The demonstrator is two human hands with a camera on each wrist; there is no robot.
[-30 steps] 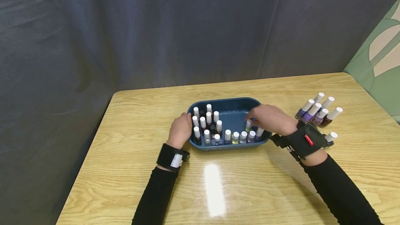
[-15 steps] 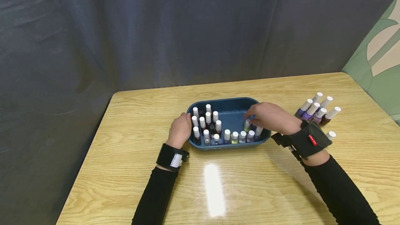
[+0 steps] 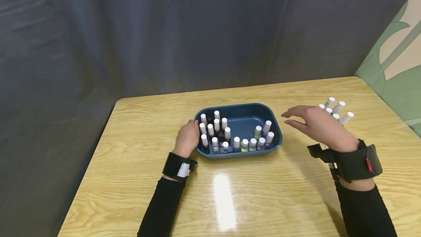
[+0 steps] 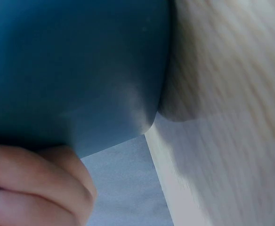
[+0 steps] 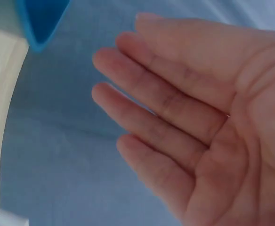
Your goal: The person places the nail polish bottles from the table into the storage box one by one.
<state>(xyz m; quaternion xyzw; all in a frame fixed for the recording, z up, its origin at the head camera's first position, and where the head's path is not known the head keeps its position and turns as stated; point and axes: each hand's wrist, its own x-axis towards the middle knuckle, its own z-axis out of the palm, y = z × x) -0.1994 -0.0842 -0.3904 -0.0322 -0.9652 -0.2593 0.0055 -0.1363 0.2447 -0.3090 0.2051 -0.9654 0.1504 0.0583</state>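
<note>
A dark blue oval tub [image 3: 241, 155] stands on the table with several white-capped nail polish bottles [image 3: 227, 134] upright at its left end and along its near side. At its right end are a pale green bottle [image 3: 257, 133] and purple ones [image 3: 268, 140]. My left hand [image 3: 186, 139] grips the tub's left end; in the left wrist view its curled fingers [image 4: 43, 181] lie against the tub wall [image 4: 85, 80]. Clear of the tub's right end, my right hand [image 3: 319, 125] holds nothing; the right wrist view shows its palm and extended fingers [image 5: 161, 99].
Behind my right hand, more white-capped polish bottles [image 3: 346, 118] stand at the right of the wooden table [image 3: 131, 178], partly hidden by it. A dark grey cloth [image 3: 197, 32] hangs along the back, and a green patterned surface [image 3: 399, 68] lies at the far right.
My right hand has let go of the pale green bottle inside the tub and moved right, out toward the loose bottles. My left hand keeps its place at the tub's end.
</note>
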